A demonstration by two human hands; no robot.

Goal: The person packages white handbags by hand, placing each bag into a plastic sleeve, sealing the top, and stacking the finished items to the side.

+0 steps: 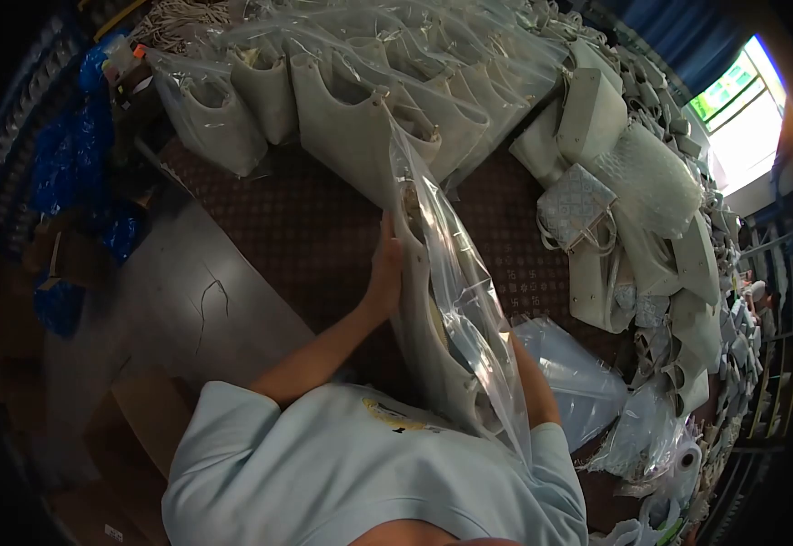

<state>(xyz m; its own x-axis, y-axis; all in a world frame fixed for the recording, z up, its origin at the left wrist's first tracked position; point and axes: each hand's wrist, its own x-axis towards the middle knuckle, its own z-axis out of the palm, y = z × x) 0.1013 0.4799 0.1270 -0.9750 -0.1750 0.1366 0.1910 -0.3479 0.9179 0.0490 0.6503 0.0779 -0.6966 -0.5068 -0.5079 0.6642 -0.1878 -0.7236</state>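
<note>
In front of my chest stands a pale grey-white handbag (429, 332) inside a clear plastic bag (469, 291), its opening turned up toward me. My left hand (387, 271) holds the handbag's left side, the palm against its wall and part of the fingers hidden. On the other side my right forearm (535, 387) reaches up behind the plastic; the right hand itself is hidden by it. Just beyond, several more pale handbags (337, 127) in clear plastic stand in a row on the brown patterned table (260, 214).
Unwrapped pale handbags (592, 114) are heaped along the right, with a small patterned pouch (576, 207) among them. Clear plastic bags (569, 373) lie by my right arm. Blue plastic (69, 164) and a cardboard box (155, 409) are at the left. A bundle of cords (178, 23) lies at the back.
</note>
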